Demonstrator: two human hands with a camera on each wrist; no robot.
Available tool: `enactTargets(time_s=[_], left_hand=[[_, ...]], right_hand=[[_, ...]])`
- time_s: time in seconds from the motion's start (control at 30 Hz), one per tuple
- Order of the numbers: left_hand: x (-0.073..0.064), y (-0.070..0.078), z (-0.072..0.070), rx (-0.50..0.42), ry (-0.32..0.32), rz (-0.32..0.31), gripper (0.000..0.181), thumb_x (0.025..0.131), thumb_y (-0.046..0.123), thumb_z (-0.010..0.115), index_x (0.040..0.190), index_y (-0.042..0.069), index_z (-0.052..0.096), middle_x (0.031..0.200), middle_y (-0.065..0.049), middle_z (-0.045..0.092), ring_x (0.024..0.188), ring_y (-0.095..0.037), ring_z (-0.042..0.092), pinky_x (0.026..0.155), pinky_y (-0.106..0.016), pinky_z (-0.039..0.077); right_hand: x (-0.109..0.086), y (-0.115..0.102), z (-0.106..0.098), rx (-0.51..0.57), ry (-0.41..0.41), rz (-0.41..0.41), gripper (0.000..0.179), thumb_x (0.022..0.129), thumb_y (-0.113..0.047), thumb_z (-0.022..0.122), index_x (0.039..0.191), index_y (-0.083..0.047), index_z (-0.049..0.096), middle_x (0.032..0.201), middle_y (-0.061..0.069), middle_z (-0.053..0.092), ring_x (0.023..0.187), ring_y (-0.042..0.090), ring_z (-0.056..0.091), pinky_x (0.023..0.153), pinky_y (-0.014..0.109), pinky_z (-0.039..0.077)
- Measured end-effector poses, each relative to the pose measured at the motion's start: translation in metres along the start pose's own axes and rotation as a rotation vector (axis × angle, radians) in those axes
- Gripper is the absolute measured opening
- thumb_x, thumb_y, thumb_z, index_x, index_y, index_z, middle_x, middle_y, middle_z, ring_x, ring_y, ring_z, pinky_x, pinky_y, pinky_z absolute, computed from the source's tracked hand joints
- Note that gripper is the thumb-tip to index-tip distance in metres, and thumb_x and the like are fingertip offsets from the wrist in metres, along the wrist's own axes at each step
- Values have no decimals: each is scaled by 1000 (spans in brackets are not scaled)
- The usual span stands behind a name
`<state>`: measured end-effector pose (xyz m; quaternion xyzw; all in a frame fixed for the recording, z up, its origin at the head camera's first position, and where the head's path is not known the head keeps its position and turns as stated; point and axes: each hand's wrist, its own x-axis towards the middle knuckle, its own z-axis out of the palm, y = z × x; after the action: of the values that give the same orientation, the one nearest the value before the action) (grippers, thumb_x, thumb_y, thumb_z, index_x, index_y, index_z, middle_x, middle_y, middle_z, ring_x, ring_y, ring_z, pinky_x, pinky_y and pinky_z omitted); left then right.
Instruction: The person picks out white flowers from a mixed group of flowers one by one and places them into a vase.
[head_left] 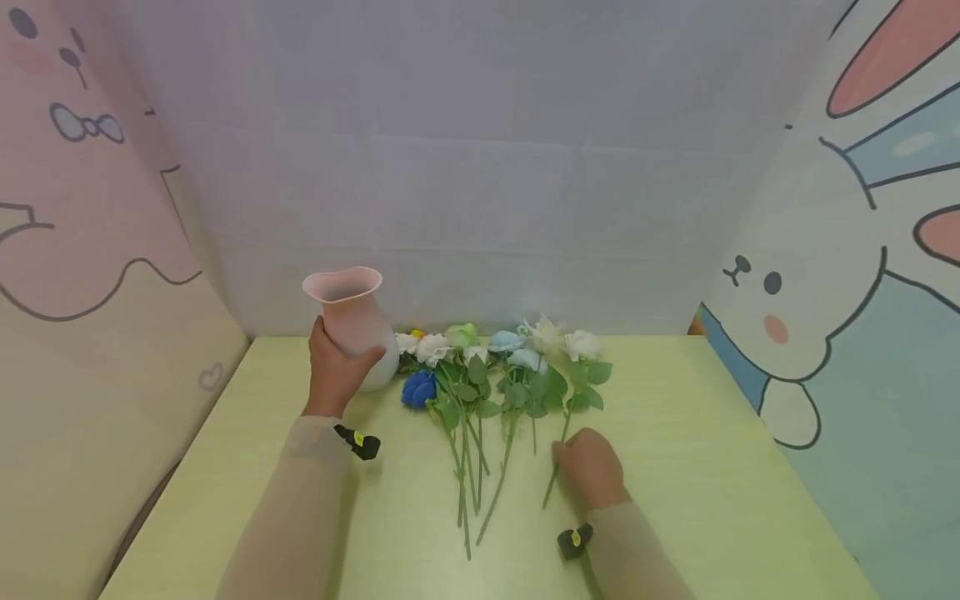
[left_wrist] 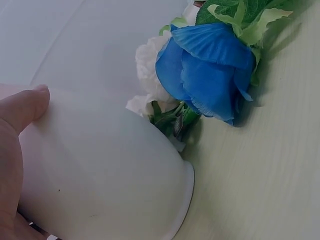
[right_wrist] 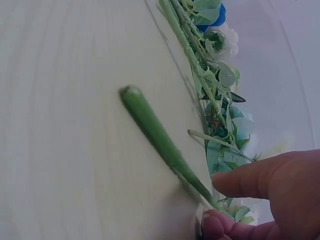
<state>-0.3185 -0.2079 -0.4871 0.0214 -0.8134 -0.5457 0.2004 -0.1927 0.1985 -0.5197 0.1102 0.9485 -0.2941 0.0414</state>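
My left hand (head_left: 337,371) grips a vase (head_left: 358,329) at the back left, thumb across its front. The vase is pink at its wavy rim and white below, leaning a little left; its base (left_wrist: 187,195) is close to the tabletop in the left wrist view. My right hand (head_left: 592,467) is at the lower stem of a white flower (head_left: 583,345), the rightmost one. In the right wrist view, the thumb and fingertips (right_wrist: 214,225) pinch the green stem (right_wrist: 155,132), whose cut end points away from the hand. A blue rose (left_wrist: 207,70) lies beside the vase.
Several artificial flowers, white, pale green (head_left: 462,335) and light blue (head_left: 507,341), lie along the back of the light yellow table (head_left: 675,433). Their stems (head_left: 463,492) point toward the front. Cloth walls (head_left: 480,192) enclose the back and sides, with cartoon animals on both side panels.
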Motion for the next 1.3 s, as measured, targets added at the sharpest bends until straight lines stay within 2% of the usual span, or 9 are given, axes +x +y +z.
enactTargets(time_s=[0.17,0.23,0.33,0.53,0.83,1.03,1.3], left_hand=[[0,0,-1,24,-13,-5,117,78,35,91,163,16,13,155,-17,33,134,-37,41,110,-62,34],[0,2,-2,40,-16,-7,116,79,36,90,163,15,14,155,-18,33,134,-38,41,110,-62,34],[1,3,-4,60,-22,-15,115,79,39,89,163,14,14,155,-18,33,134,-39,41,109,-63,34],[-1,5,-7,80,-28,-28,115,77,42,90,161,11,17,152,-19,36,131,-40,44,108,-63,36],[-12,3,-10,108,-33,-19,116,77,43,90,161,10,18,151,-20,39,129,-40,46,106,-61,38],[-22,7,-14,117,-37,-7,116,76,39,91,161,8,18,150,-22,39,128,-41,47,106,-61,38],[-30,9,-15,106,-33,4,114,75,34,92,160,7,21,149,-20,41,126,-39,48,105,-60,39]], right_hand=[[4,-1,-8,8,-19,3,35,87,-13,63,53,-11,52,55,0,50,57,20,48,60,38,46],[6,-1,-10,25,-26,6,29,83,-10,62,55,-9,54,57,2,54,58,21,50,62,39,48],[10,-1,-10,40,-33,22,27,81,-9,61,55,-10,52,58,4,54,57,22,50,60,38,47],[14,-1,-9,6,-33,22,30,85,-14,62,58,-10,51,64,6,56,59,23,52,60,38,48],[13,2,-9,41,-13,5,35,81,-12,58,50,-15,43,50,2,49,50,22,50,57,35,44],[15,6,-10,34,-11,2,28,82,-15,61,55,-12,53,57,3,56,56,21,54,64,38,49],[14,4,-10,120,-45,15,36,82,-10,59,50,-15,44,45,-1,51,46,17,53,56,32,44]])
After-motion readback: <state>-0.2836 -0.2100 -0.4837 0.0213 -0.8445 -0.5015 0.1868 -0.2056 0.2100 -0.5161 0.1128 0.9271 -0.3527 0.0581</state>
